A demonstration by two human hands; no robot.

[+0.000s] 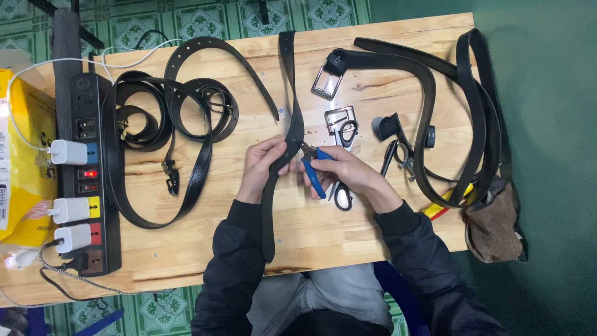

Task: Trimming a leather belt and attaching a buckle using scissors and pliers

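While your left hand [262,167] grips the belt [281,167] over the desk [311,230], your right hand [346,172] squeezes blue pliers [313,171] against it.

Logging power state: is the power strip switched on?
On. The power strip shows a red lit switch, with white chargers plugged in.

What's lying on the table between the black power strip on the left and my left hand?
In the head view, coiled black leather belts lie between the black power strip and the left hand.
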